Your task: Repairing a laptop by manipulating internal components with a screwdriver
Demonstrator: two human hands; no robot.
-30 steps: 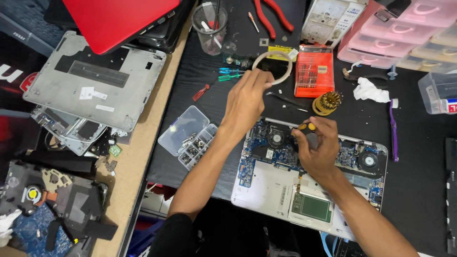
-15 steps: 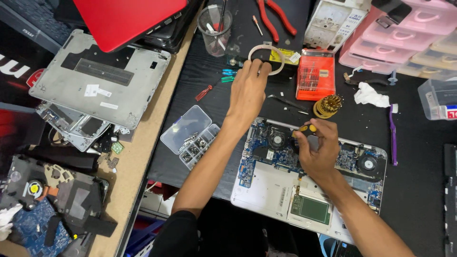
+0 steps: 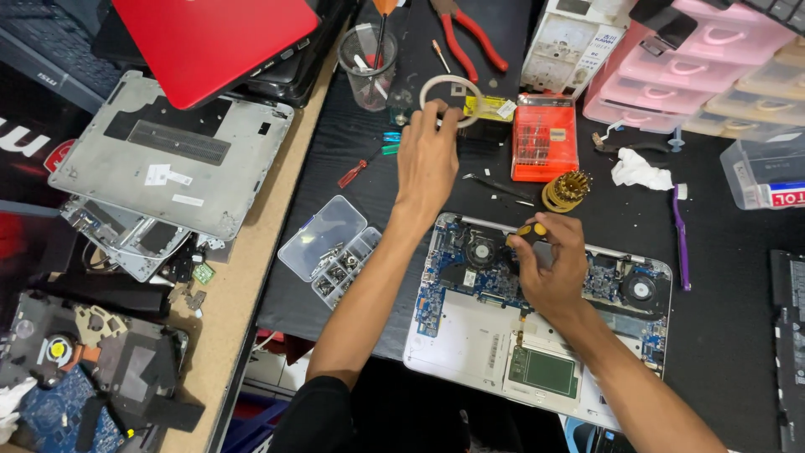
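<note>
Head cam: tape ring (image 3: pixel 450 101) at left hand (image 3: pixel 426 159) fingertips

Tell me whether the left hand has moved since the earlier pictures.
Yes. The left hand has reached farther up the table, from level with the orange bit case to the white tape ring.

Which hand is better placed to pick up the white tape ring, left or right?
Left. The left hand is stretched out with its fingertips already at the white tape ring. The right hand is over the opened laptop, gripping a yellow-and-black screwdriver.
</note>
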